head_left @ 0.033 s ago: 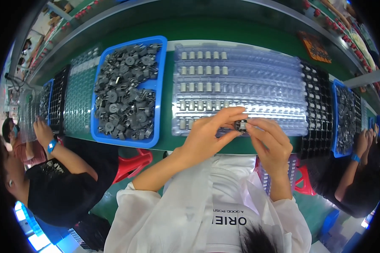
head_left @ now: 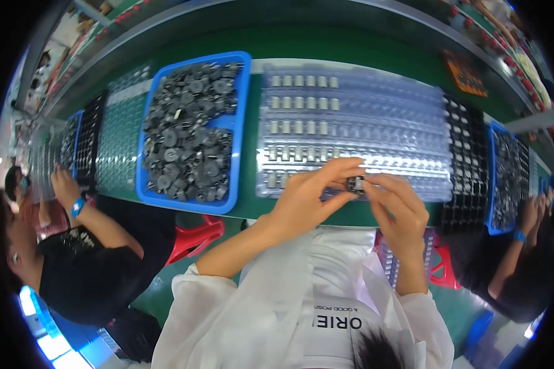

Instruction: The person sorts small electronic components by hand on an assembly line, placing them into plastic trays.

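Between my two hands, over the near edge of a clear plastic tray [head_left: 400,111], is a small dark electronic component [head_left: 354,184] with a silvery side. My left hand [head_left: 301,200] pinches it between thumb and fingers. From the other side, my right hand [head_left: 402,215] grips it with its fingertips. Rows of silvery cylindrical parts [head_left: 311,104] stand in the tray's left half; its right half shows bare pockets. My left hand covers part of the nearest row. Left of the tray, a blue bin [head_left: 245,86] holds a heap of dark grey round components [head_left: 194,144] with metal pins.
A black tray [head_left: 465,166] with silvery parts adjoins the clear tray's right side, and another blue bin [head_left: 493,184] lies beyond. An orange tray [head_left: 465,74] sits at the back right. Co-workers' arms [head_left: 101,224] reach in at both sides. A red stool [head_left: 194,237] stands below the table.
The whole scene sits slightly farther right in the picture. Both my hands keep their hold on the small component, with almost no shift between them.
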`<state>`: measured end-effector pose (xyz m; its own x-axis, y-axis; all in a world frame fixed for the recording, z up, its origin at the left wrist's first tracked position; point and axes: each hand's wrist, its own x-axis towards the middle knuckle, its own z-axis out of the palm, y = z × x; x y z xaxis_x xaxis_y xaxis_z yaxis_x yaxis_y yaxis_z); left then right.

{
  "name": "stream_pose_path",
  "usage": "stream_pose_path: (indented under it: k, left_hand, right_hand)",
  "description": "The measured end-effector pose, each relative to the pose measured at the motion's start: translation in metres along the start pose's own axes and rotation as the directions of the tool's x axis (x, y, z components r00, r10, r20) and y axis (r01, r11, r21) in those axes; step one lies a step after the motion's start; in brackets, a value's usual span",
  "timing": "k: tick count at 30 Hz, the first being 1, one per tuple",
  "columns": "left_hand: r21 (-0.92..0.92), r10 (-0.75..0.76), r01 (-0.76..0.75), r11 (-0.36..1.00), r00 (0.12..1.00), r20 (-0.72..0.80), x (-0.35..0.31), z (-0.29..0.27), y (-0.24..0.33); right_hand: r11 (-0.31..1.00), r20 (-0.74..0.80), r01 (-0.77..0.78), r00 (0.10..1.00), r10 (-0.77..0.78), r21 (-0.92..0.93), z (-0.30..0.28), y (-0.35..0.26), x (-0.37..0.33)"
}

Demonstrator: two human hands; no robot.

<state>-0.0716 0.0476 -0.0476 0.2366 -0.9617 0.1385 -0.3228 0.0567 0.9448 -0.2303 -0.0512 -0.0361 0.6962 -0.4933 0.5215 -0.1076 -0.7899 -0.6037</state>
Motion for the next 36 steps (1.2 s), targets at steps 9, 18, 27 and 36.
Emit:
stream_pose_path:
  k: [9, 18, 27, 36]
  left_hand:
    - [0.622, 0.166, 0.027, 0.782, 0.954, -0.25, 0.009, -0.087, -0.032]
    - [0.804, 0.088, 0.018, 0.594, 0.992, -0.087, -0.01, -0.176, -0.064]
    - [0.18, -0.111, 0.164, 0.97, 0.955, -0.275, 0.007, -0.183, -0.067]
    - [-0.15, -0.262, 0.235, 0.96, 0.944, -0.198, 0.011, -0.122, -0.03]
  right_hand:
    - [0.963, -0.036, -0.235, 0.97, 0.241, 0.135, -0.007, 0.004, -0.022]
    - [0.876, -0.118, -0.415, 0.884, 0.452, 0.247, -0.056, 0.037, -0.044]
    - [0.807, -0.138, -0.448, 0.892, 0.43, -0.385, -0.17, 0.114, -0.111]
    - [0.776, -0.085, -0.301, 0.948, 0.307, -0.554, -0.151, 0.119, -0.108]
